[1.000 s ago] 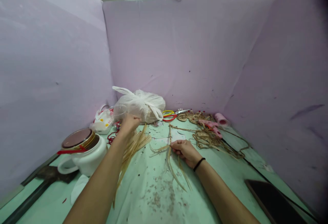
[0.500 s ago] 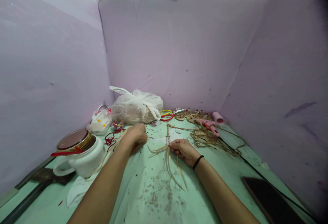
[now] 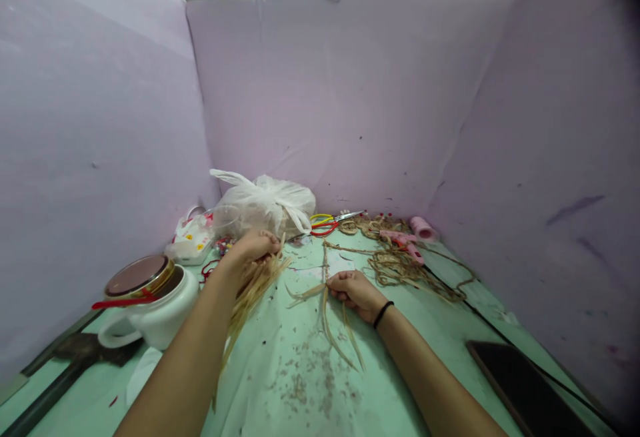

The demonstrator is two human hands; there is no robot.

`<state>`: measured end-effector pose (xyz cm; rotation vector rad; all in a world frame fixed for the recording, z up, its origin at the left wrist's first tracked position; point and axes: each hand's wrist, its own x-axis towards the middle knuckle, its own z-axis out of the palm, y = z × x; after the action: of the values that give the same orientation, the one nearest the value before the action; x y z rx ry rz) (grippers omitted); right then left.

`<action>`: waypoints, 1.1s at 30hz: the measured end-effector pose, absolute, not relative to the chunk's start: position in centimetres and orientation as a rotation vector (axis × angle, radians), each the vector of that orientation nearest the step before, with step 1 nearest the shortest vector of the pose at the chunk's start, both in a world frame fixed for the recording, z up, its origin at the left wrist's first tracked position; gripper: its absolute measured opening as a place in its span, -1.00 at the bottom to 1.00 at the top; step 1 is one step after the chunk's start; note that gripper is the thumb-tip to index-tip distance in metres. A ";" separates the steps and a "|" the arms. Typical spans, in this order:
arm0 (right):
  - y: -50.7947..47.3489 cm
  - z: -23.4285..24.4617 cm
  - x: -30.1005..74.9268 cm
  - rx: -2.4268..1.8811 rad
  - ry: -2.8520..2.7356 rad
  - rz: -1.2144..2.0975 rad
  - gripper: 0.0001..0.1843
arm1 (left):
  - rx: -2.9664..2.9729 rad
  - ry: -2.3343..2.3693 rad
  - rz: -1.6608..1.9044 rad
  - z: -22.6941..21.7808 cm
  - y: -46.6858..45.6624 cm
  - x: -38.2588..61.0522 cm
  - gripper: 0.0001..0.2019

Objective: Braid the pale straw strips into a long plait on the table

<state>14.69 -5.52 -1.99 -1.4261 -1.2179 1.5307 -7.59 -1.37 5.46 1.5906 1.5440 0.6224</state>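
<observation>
My left hand is closed on the upper end of a bundle of straw-coloured raffia strands, which hang down beside my forearm toward the front. My right hand pinches a thin braid of similar fibre at its lower part. Loose strand ends fan out below and to the left of those fingers. The braid's upper end meets a brown cord that runs right to a tangled heap of twine. A small pale paper lies behind the braid.
Left: a white pot, a red-brown lid, a hammer and a white box. Back: a knotted plastic bag and scissors. Right: a pink glue gun, a pink spool, a black cable and a dark phone.
My left hand has risen slightly and moved left, lifting the raffia bundle so that its strands now show hanging below. My right hand keeps its pinch on the braid.
</observation>
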 end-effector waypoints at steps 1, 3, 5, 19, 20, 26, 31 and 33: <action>-5.5 -2.0 14.7 -1.421 -1.220 1.531 -0.90 | 1.520 1.430 0.668 5.7 -1.5 -7.6 -0.95; -5.5 -2.0 14.6 -1.412 -1.213 1.537 -0.92 | 1.436 1.241 0.703 6.2 -1.8 -7.3 -0.89; -5.5 -1.9 14.6 -1.401 -1.204 1.549 -0.94 | 1.446 1.163 0.643 6.1 -2.0 -6.6 -0.88; -5.4 -1.8 14.6 -1.360 -1.191 1.548 -0.94 | 1.702 1.347 0.260 1.7 -2.8 -0.7 -0.85; -5.4 -1.8 14.6 -1.359 -1.195 1.547 -0.94 | 1.711 1.342 0.281 1.5 -2.8 -0.7 -0.84; -5.4 -1.9 14.7 -1.347 -1.186 1.552 -0.97 | 1.764 1.375 0.361 1.0 -2.9 -0.3 -0.89; -5.5 -2.0 14.6 -1.342 -1.171 1.544 -0.96 | 1.749 1.321 0.315 1.4 -3.1 -0.4 -0.87; -5.5 -2.0 14.5 -1.340 -1.163 1.545 -0.97 | 1.714 1.312 0.312 1.2 -3.0 -0.4 -0.89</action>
<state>14.54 -5.47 -1.96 -1.3404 -1.1626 1.5451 -0.42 -2.99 1.17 1.7143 1.3124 0.3117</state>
